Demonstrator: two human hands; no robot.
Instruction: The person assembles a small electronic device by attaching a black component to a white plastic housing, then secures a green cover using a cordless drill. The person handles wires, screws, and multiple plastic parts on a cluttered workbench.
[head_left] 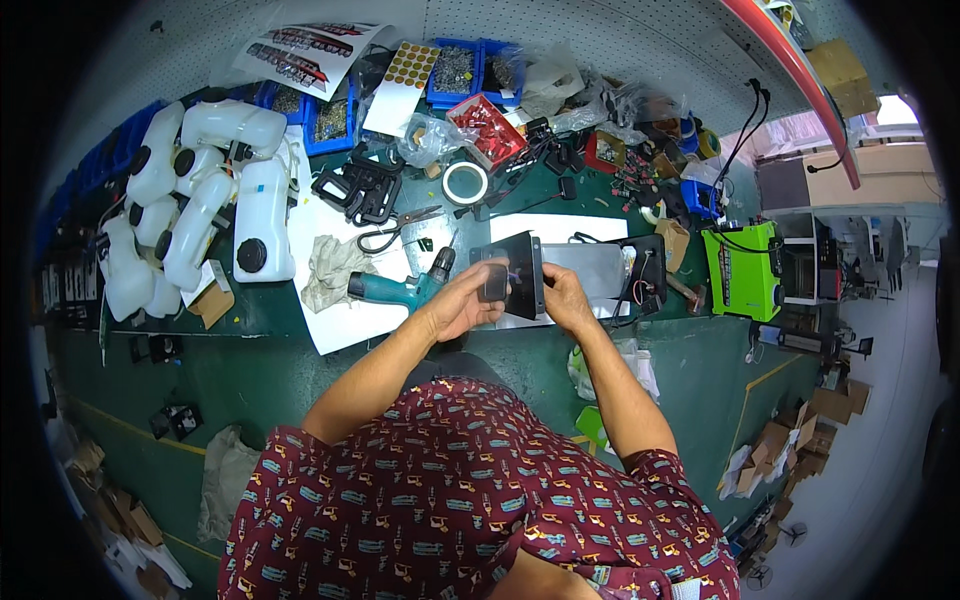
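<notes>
Left hand: pinching black panel
Right hand: gripping panel's right edge
Blue bin: metal bits
Red tray: small parts
White jug: black-capped

A workshop: cordless drill, blue parts bins, pegboard wall

Black rectangular panel — steeply tilted between left fingers and right fingers — small dark piece at its left.
</notes>
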